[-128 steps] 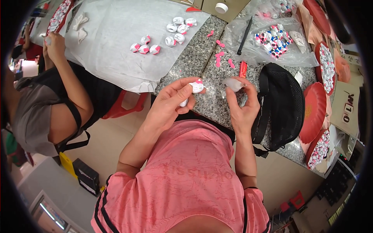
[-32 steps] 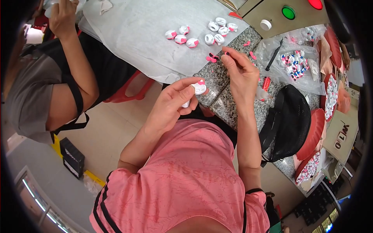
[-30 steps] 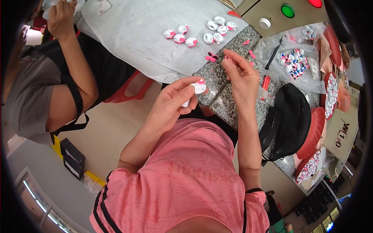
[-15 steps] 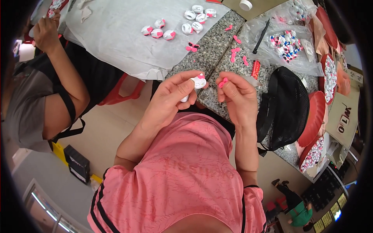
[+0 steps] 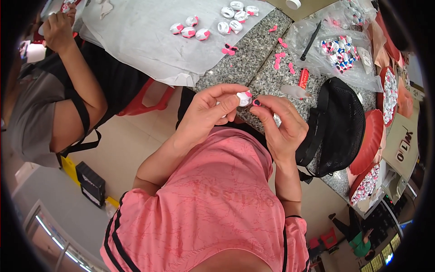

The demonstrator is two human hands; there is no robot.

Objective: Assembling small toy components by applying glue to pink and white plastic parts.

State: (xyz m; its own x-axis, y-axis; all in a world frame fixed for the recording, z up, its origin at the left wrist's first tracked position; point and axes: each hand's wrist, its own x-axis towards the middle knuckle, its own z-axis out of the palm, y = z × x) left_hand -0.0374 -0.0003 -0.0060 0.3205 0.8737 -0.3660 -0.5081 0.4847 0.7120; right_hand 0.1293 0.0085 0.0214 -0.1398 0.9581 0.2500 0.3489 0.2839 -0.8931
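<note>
My left hand (image 5: 206, 111) is closed around a small white rounded plastic piece (image 5: 244, 99) with a pink patch on top. A sliver of white shows lower down between the same hand's fingers; whether it is a second piece I cannot tell. Between thumb and forefinger, my right hand (image 5: 284, 124) pinches a small pink bow-shaped piece (image 5: 256, 103) whose dark side shows. The pink piece is right beside the white one; whether they touch is unclear. Beyond my hands, more loose pink pieces (image 5: 277, 60) lie on the speckled stone table (image 5: 244, 63).
White-and-pink rounded pieces (image 5: 189, 31) sit in groups on a white sheet (image 5: 136, 41). A black mesh bag (image 5: 340, 131), a red-labelled tube (image 5: 297, 90), a clear bag of small parts (image 5: 337, 52) and red trays (image 5: 368, 140) are at right. A co-worker's arm (image 5: 84, 77) is at left.
My right hand has turned the pink piece so its dark side shows and brought it close to the white piece. My left hand has shifted slightly right with the white piece.
</note>
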